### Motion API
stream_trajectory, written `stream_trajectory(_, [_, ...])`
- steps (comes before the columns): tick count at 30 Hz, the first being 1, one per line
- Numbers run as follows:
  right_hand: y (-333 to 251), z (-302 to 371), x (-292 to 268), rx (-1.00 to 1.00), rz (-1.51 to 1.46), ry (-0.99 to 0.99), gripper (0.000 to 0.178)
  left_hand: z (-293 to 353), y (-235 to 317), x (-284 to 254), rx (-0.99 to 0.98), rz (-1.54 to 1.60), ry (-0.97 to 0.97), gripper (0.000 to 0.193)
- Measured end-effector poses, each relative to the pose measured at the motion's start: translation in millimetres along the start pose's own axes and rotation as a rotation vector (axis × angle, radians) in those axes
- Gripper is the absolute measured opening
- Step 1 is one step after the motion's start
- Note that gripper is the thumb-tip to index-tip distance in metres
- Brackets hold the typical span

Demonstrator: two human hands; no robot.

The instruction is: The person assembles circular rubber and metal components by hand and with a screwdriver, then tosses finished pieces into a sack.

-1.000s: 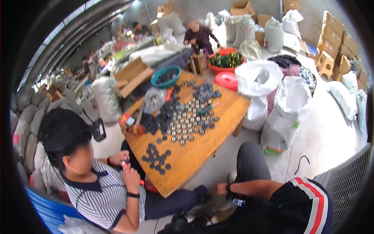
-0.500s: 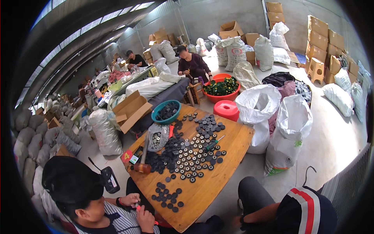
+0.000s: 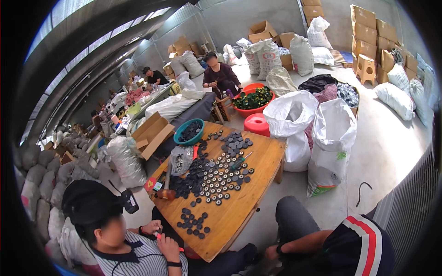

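My right hand (image 3: 271, 253) hangs low near the bottom edge, beside my bent knee. A black band circles its wrist, and the fingers are too dark to make out. My left hand is out of sight. The wooden table (image 3: 248, 209) stands ahead, apart from my right hand. On it lie many black discs (image 3: 193, 222), several with pale metal centres (image 3: 218, 177). Among these is a green-handled screwdriver (image 3: 237, 163). A wooden mallet (image 3: 166, 194) rests at the left edge, near a clear plastic bag of small metal parts (image 3: 181, 159).
At left, a co-worker in a striped shirt (image 3: 133, 257) pinches a small pink-red thing. Beyond the table are a teal basin (image 3: 195, 138), a red tub (image 3: 248, 112), a red stool (image 3: 257, 124) and open white sacks (image 3: 332, 156). A black curved strip (image 3: 360, 193) lies on the floor.
My view has turned a little, so the table and sacks sit further left and higher. The striped-shirt co-worker's head has tipped up slightly. My right arm stays low.
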State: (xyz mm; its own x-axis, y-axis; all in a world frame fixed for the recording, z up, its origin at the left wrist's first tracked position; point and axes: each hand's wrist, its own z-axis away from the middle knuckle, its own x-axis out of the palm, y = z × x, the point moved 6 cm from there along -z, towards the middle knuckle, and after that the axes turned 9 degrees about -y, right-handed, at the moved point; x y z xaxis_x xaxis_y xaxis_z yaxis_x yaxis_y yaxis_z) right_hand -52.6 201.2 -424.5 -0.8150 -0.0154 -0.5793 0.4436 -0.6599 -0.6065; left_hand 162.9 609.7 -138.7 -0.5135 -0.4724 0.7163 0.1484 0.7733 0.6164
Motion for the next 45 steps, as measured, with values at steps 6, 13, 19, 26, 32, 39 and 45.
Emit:
stream_trajectory(6, [-27, 26, -20, 0.056, -0.261, -0.009, 0.033, -3, 0, -3, 0.010, 0.002, 0.017, 0.048])
stream_trajectory(13, [-58, 66, -53, -0.079, -0.283, 0.054, 0.031, -1, -14, -3, -0.179, -0.703, 0.066, 0.045])
stream_trajectory(19, [-93, 82, -73, -0.267, -0.292, 0.071, 0.030, 3, -1, 2, 0.012, -0.078, 0.003, 0.048])
stream_trajectory(26, [-204, 108, -112, -0.368, -0.042, 0.090, 0.035, 5, 0, -8, -0.003, 0.015, 0.030, 0.044])
stream_trajectory(32, [-212, 105, -112, -0.470, 0.059, -0.041, 0.034, 11, -22, -12, -0.233, 0.072, 0.102, 0.049])
stream_trajectory(39, [-172, 104, -79, -0.383, -0.051, -0.033, 0.027, 7, -31, 21, -0.475, 0.276, 0.225, 0.056])
stream_trajectory(45, [-177, 123, -79, -0.333, -0.101, 0.126, 0.022, 4, -89, 71, -0.655, 0.440, 0.230, 0.044])
